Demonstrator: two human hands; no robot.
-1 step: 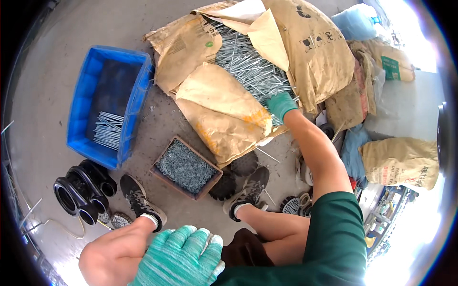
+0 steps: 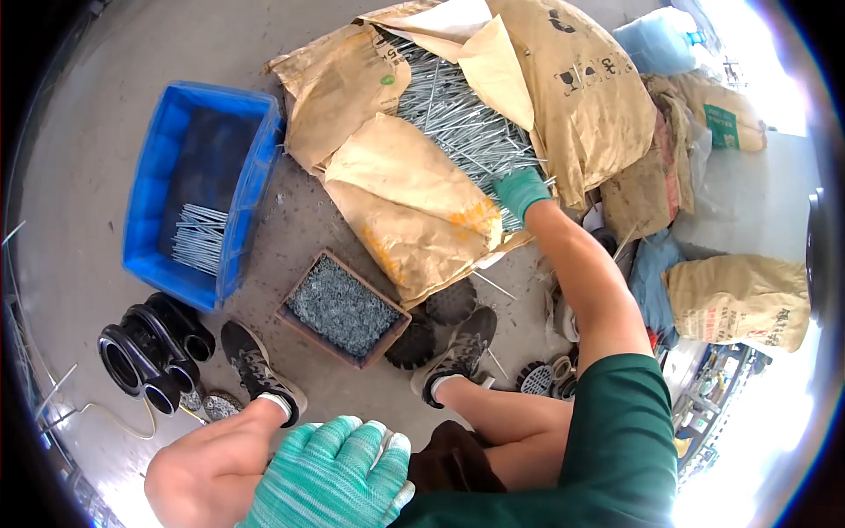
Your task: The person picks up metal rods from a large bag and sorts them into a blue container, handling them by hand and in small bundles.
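My right hand [image 2: 522, 193], in a green knit glove, reaches into the heap of long thin metal rods [image 2: 462, 132] at the near right edge of a torn brown paper sack [image 2: 414, 194]. Its fingers are hidden among the rods, so their grip cannot be made out. A few rod ends poke out beside the glove. Low in the view, my left hand [image 2: 330, 475] rests back upward over my lap. It wears a green and white striped glove, its fingers are stretched out, and nothing shows in it.
A blue plastic bin [image 2: 251, 189] stands at the left with a small bundle of rods [image 2: 200, 238] inside. Between my feet and the sack is a box [image 2: 387, 355] of small metal pieces. Black pipe fittings [image 2: 145, 352] lie at left; a blue water jug [image 2: 656, 41] stands far right.
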